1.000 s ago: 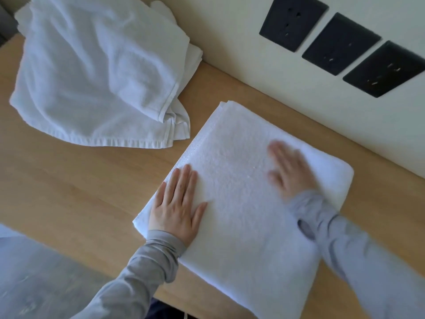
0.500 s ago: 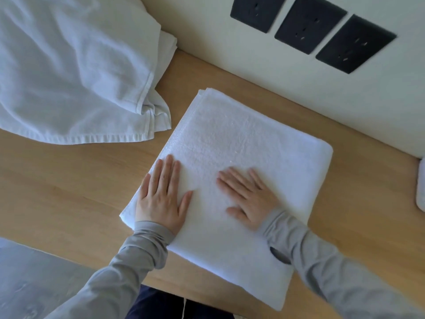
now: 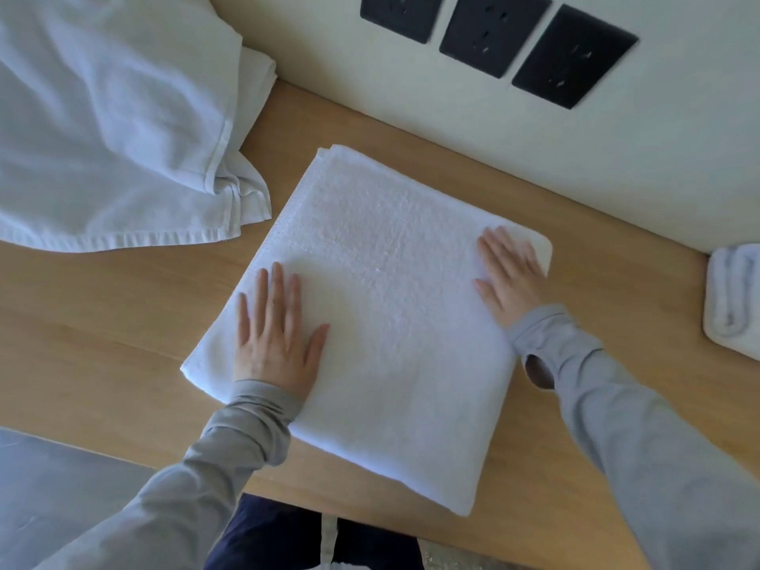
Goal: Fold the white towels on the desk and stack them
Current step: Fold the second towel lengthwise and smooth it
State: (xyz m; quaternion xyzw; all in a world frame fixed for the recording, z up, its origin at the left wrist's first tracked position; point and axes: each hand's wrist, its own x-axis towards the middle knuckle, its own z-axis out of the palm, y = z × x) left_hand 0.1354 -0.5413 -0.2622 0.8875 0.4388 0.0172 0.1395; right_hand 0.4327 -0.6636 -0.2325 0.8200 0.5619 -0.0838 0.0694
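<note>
— Bench [image 3: 123, 322] against the wall [image 3: 617, 178]?
— Yes. Fingers [image 3: 279, 290] straight, left hand [image 3: 275, 339] and right hand [image 3: 510, 273] flat on the folded towel [image 3: 390, 322] mid-bench; bare wood along its edges.
— Changed?
— Right hand slid from centre to the far-right corner.

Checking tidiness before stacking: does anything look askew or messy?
The folded towel, pressed flat by the left hand and right hand, lies at an angle to the desk edge. The heap of towels at far left is crumpled.
</note>
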